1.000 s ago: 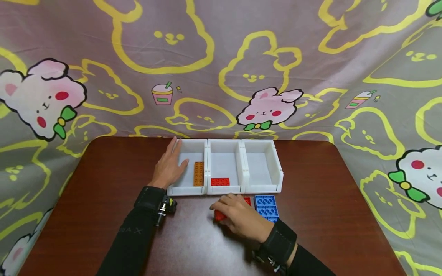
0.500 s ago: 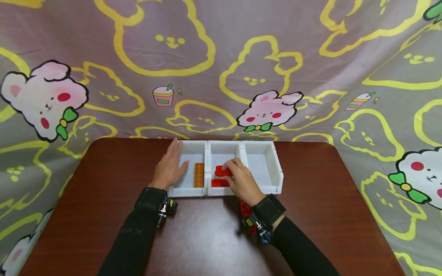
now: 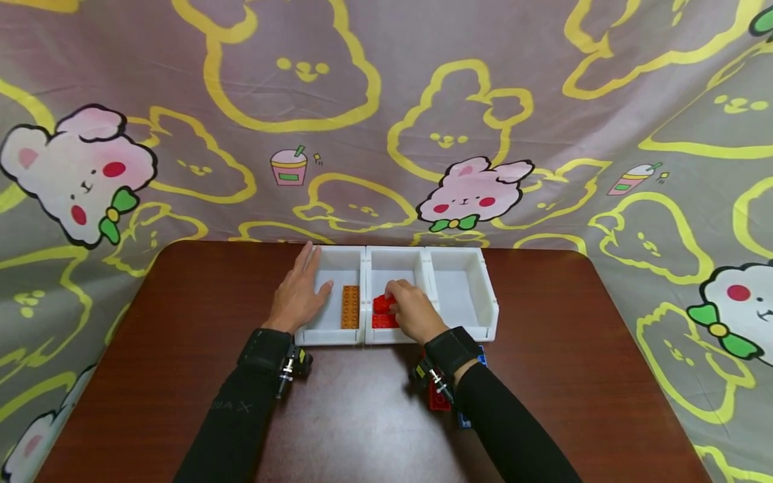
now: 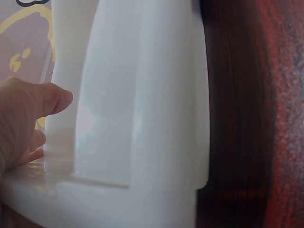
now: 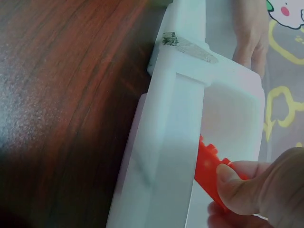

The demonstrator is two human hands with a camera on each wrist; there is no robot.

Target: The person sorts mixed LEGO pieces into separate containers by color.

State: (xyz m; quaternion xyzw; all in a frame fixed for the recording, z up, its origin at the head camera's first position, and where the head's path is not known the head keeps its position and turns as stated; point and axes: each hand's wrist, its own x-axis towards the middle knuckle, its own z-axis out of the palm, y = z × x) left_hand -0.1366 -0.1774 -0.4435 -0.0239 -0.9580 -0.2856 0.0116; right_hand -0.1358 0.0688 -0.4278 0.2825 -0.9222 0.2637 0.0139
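While hands hover, white bins flank bricks.

Three bins sit side by side on the surface ahead of me; one brick lies in the left bin, more bricks in the middle.

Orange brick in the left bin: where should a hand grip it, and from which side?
Pinch the orange brick across its two long edges, coming straight down from above. It lies flat, studs up, lengthwise near the left bin's right wall, so sideways access is likely blocked; the left hand rests on the bin's other wall.
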